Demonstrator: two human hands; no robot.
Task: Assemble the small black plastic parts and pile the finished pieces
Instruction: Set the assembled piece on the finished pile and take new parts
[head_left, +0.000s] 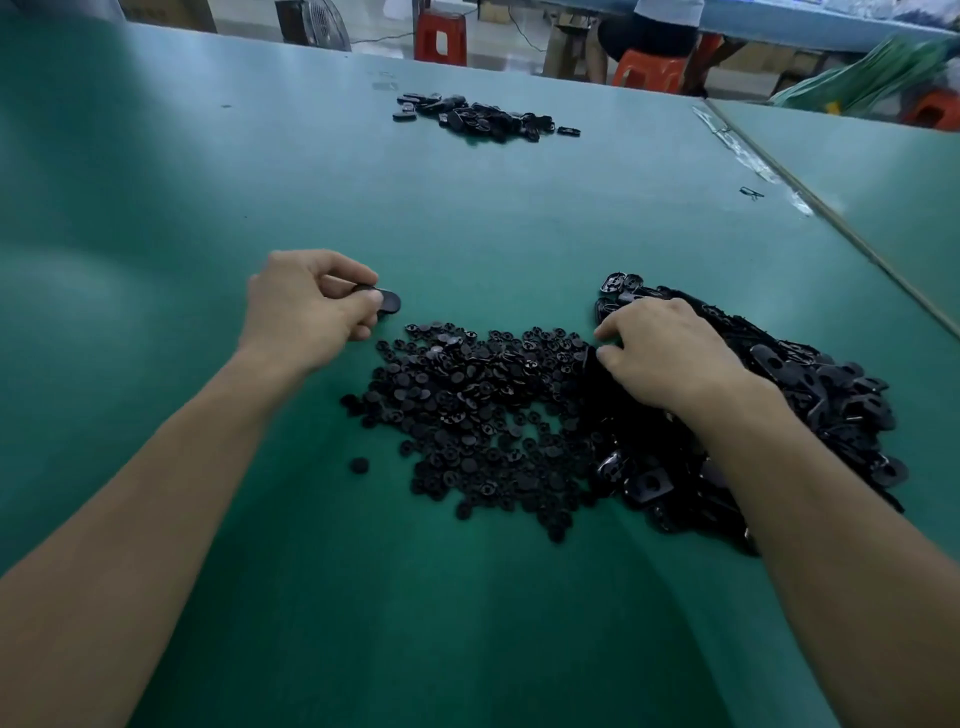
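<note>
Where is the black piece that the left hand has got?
Find the green table, then the wide spread of small round black parts on it. Just past that spread's far left edge, the left hand pinches one flat oval piece. It is outside every pile and is bigger than the round parts.

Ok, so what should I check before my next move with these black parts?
1. Left hand pinches an oval piece: ok.
2. Right hand has picked a part from the larger-parts pile: cannot tell, it rests on the pile.
3. Round-parts pile lies close to both hands: ok.
4. Oval piece already assembled: cannot tell.
5. Far pile, likely finished pieces, kept apart from both near piles: ok.
</note>
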